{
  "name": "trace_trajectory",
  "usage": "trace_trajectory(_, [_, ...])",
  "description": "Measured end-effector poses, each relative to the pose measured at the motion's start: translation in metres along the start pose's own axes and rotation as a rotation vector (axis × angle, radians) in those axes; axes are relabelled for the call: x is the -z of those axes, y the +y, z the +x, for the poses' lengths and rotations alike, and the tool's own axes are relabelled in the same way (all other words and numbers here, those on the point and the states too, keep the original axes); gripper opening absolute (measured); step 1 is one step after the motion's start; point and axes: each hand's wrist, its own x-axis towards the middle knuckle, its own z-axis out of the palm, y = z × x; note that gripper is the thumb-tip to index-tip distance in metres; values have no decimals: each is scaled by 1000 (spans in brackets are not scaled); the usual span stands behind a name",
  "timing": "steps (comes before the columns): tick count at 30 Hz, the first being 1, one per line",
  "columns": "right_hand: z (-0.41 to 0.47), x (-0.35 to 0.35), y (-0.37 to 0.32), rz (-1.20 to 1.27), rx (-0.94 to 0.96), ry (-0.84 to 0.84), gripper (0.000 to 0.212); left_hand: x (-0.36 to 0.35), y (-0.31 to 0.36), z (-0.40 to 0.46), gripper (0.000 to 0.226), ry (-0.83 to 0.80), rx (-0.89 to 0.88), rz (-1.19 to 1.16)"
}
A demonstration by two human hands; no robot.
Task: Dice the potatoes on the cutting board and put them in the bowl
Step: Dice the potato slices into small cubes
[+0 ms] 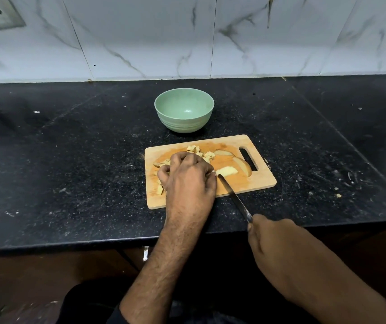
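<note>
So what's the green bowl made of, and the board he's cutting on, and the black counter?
The bowl looks like matte plastic: flat pale green with molded rings near its base, though glazed ceramic can't be ruled out. The cutting board looks like light wood or bamboo, with faint grain and a cut-out handle slot. The counter looks like polished black stone, probably granite: dark with tiny pale speckles.

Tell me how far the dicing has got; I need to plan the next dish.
Partly done. Diced pieces already lie on the cutting board. In hand: the left hand holds down a potato strip while the right hand grips the knife, its tip at that strip. Left: two wedges are still uncut, and the green bowl has nothing in it yet.
</note>
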Motion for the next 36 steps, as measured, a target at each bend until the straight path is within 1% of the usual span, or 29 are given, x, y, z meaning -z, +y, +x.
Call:
trace_trajectory(7, [-4,7,11,1,-44,35,37,1,0,-1,17,62,-42,-26])
trace_trajectory(10, [0,13,15,47,-89,74,36,-1,0,0,19,46,-70,-2])
trace_trajectory(18, [13,5,30,43,-185,59,35,0,5,1,17,50,-145,47])
trace_trajectory(20, [15,4,30,56,-182,47,34,-1,6,2,21,16,-176,54])
trace_trajectory(22, [17,5,28,88,-175,25,34,-2,7,3,31,-53,-210,85])
trace_trajectory(23, [17,6,28,117,-171,3,35,-2,7,4,36,-81,-223,106])
trace_trajectory(25, [19,7,27,223,-151,-65,35,-3,8,5,34,-90,-231,115])
trace_trajectory(28, [25,5,30,502,-148,-157,35,-2,7,5,26,-50,-214,80])
trace_trajectory(31, [31,3,29,714,-174,-232,35,-3,6,6,27,-33,-208,69])
trace_trajectory(33, [33,4,23,770,-161,-286,35,-4,5,7,28,-28,-198,71])
trace_trajectory(36, [35,5,14,742,-159,-265,34,-4,4,7,31,-15,-150,68])
